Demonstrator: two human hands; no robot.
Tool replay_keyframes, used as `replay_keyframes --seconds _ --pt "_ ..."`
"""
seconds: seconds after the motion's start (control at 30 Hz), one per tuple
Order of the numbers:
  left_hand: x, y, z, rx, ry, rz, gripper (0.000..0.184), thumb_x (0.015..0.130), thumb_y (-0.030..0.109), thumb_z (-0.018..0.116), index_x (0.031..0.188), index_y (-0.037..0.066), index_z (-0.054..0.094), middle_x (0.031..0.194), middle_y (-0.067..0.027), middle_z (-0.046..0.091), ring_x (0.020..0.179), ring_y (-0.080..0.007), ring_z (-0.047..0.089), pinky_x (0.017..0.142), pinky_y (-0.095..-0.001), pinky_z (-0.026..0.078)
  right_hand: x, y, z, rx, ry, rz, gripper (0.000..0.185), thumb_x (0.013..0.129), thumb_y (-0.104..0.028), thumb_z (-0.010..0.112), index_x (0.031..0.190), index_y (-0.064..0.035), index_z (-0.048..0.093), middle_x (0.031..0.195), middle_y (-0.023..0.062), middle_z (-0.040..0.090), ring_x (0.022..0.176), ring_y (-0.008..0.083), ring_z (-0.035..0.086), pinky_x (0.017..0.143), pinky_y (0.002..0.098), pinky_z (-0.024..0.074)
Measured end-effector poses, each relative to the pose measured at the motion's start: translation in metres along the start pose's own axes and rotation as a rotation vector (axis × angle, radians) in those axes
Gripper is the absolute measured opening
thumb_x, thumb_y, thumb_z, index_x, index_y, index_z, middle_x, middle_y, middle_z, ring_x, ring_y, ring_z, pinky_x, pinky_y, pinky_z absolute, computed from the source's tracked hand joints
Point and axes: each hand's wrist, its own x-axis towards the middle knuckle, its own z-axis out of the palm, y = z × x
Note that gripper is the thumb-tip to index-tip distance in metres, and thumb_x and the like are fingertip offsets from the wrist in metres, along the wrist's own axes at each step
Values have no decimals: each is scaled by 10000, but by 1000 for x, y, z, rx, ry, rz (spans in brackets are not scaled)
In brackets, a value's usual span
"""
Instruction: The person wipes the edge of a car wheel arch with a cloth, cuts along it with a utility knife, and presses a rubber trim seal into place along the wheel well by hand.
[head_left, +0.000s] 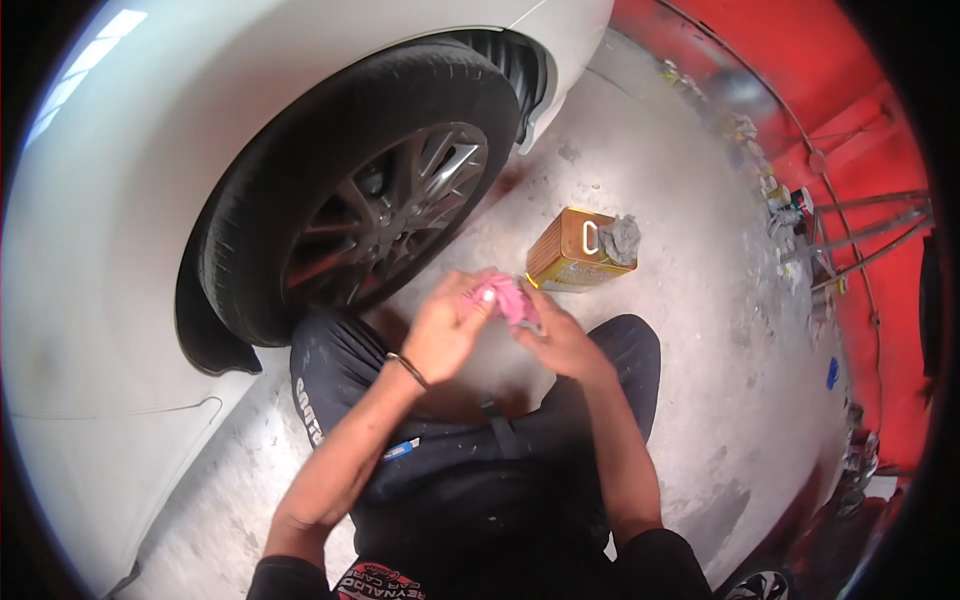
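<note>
A crumpled pink cloth [512, 300] is held up between my two hands, above my lap. My left hand [448, 325] pinches it from the left, the thumb pressed on top. On the other side my right hand [565, 342] grips its right edge with the fingers. Just beyond the hands a rectangular brown and yellow metal can [560, 245] with a white handle stands on the floor. A grey wadded rag [622, 240] rests on the can's top right part.
The white car body [130, 250] and its front wheel [385, 215] stand close on my left. Assorted containers [785, 200] and metal bars line the red wall [860, 110] on the right. A blue cutter [402, 448] lies against my lap.
</note>
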Motion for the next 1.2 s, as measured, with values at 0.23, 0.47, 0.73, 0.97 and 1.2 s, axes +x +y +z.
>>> replay_keyframes --seconds 0.23,0.47,0.73,0.97,1.2 --pt "-12 54 20 595 -124 -188 672 1170 485 553 1590 -34 631 1533 -341 672 1341 -523 697 1138 -534 580 -14 -30 14 -276 -112 -97 138 1041 -132 696 1023 -5 747 1035 251 784 952 470 767 1008 582 533" --pt "-39 3 -25 200 37 -90 413 1176 230 631 1457 -58 723 1481 -223 763 1363 -385 731 1161 -406 556 -43 -54 -64 -144 -64 -200 277 1081 -263 743 1147 -9 831 1178 118 812 1040 285 747 1077 469 535" --pt "-60 34 80 -27 299 -165 242 1054 58 587 1181 -6 783 973 -35 808 867 -147 722 772 -374 569 -64 -85 -13 1153 92 575 442 1169 -223 636 1482 84 687 1416 127 742 1267 183 697 1105 362 556" --pt "-24 71 72 -1061 308 -414 225 1091 215 636 996 64 773 969 -38 753 838 -159 697 759 -382 550 -52 -100 -42 886 341 577 579 1254 -449 491 1667 -45 523 1635 147 605 1467 261 609 1180 436 532" --pt "-52 93 106 221 7 341 446 1086 390 681 1306 13 771 1413 -246 696 1386 -417 597 1232 -517 458 -91 -37 -58 910 358 394 527 1229 -226 482 1695 19 448 1627 187 594 1528 318 572 1319 462 452"
